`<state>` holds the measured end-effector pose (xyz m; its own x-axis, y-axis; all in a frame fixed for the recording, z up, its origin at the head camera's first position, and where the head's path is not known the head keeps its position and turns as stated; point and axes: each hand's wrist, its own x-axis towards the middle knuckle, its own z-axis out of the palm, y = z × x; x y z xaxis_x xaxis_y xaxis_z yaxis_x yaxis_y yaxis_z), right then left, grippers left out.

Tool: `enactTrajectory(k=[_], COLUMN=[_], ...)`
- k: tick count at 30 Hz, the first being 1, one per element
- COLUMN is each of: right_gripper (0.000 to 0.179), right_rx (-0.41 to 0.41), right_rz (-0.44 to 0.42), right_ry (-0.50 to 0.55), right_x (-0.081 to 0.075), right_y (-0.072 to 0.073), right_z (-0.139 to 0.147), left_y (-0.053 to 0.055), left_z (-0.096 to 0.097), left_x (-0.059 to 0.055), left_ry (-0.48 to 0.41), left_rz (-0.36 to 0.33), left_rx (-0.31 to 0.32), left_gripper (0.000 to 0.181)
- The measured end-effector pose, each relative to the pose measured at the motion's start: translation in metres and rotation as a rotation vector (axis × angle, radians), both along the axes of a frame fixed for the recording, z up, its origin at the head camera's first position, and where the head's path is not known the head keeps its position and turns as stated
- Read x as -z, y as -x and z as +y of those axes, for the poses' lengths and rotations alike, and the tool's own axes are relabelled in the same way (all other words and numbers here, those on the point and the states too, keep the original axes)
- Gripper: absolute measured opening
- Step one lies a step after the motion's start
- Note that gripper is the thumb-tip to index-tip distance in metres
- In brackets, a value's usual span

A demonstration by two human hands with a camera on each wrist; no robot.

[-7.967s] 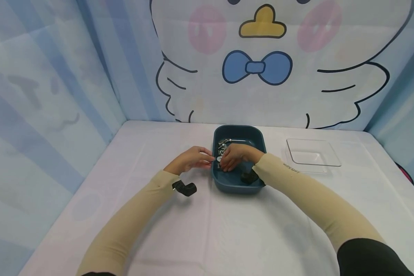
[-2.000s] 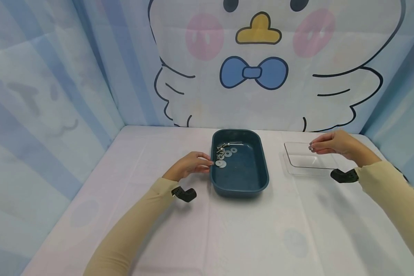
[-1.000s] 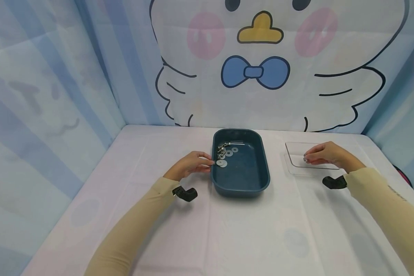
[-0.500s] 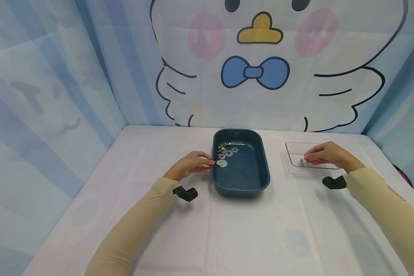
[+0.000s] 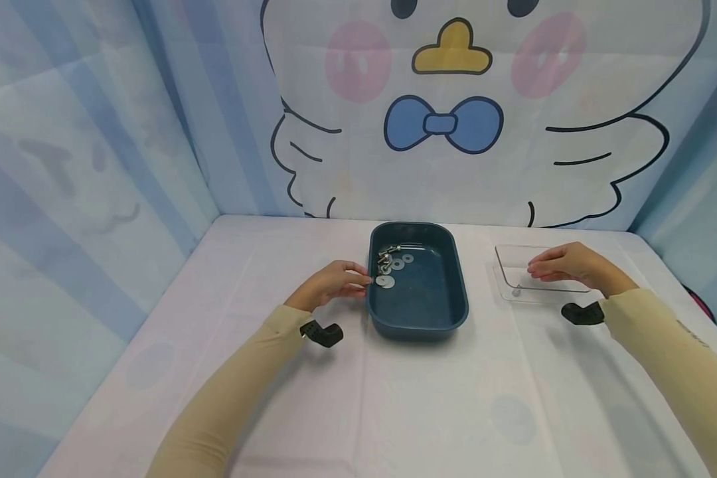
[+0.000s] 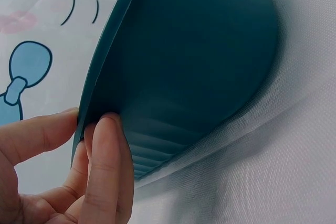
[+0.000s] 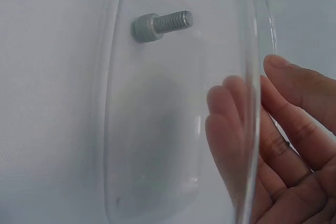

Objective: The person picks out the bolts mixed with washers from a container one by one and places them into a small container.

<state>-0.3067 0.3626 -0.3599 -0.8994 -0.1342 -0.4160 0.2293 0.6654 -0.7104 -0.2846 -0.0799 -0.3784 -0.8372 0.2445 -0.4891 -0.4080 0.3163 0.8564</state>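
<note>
My left hand point(image 5: 334, 282) pinches the left rim of a dark teal bin point(image 5: 427, 312), thumb over the edge and fingers against the outer wall. Inside the bin, along its left side, lie several screws point(image 5: 388, 251) and flat washers point(image 5: 385, 282). On the right, my right hand point(image 5: 573, 264) hovers at a clear plastic box point(image 5: 502, 269), fingers loosely bent with nothing between them. One socket-head screw point(image 7: 157, 26) lies in the box, head and thread plainly seen through the clear plastic in the right wrist view.
Both containers stand on a white cloth-covered table point(image 5: 442, 411), toward its back edge. A patterned curtain point(image 5: 442, 179) with a cartoon bird hangs behind, and blue striped curtains point(image 5: 83, 199) close off the sides.
My right hand went from inside the bin to the clear box, lowered, and let go of a screw, which dropped in and tipped over. My left hand stays at the bin's rim.
</note>
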Motion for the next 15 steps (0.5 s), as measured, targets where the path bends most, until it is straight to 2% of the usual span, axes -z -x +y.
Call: enactTrajectory(k=[8, 15], right_gripper=[0.062, 0.052], right_rx=[-0.057, -0.109], right_rz=[0.061, 0.121], right_ry=[0.037, 0.053], right_x=[-0.017, -0.041], right_y=[-0.003, -0.006], right_z=[0.002, -0.008], left_y=[0.0, 0.001], left_z=[0.0, 0.0], left_x=[0.001, 0.001], left_ry=[-0.001, -0.002], left_rz=[-0.001, -0.001], left_rx=[-0.001, 0.0], left_gripper=[0.031, 0.031])
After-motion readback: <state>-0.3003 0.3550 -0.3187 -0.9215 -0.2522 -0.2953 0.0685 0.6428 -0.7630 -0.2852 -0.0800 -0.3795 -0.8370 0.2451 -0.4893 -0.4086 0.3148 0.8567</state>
